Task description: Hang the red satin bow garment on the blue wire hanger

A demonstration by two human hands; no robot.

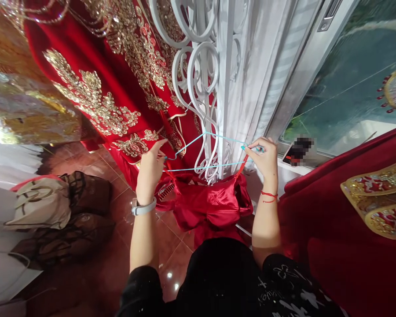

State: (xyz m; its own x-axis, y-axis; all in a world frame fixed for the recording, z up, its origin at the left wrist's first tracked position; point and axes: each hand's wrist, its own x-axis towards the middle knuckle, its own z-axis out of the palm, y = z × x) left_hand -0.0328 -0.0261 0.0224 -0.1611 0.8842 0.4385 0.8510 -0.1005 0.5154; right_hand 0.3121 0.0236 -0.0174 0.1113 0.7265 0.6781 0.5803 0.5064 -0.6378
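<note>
A thin light-blue wire hanger (195, 169) spans the space between my hands, its hook up against the white scrollwork rack (203, 75). From it hangs a shiny red satin dress (214, 202) by narrow straps. My left hand (151, 169), with a grey watch on its wrist, pinches the hanger's left end near a strap. At the opposite end, my right hand (262, 156) has thumb and finger closed on the red strap (243, 165) beside the hanger's corner. A red string bracelet circles my right wrist. The dress's lower part drops out of sight behind my black shirt.
Red garments with gold beading (95, 97) hang at the left. Bags (42, 200) sit on the tiled floor (166, 240). A window (346, 75) with a sill is at the right, above dark red cloth (303, 211) and a gold-trimmed piece (379, 202).
</note>
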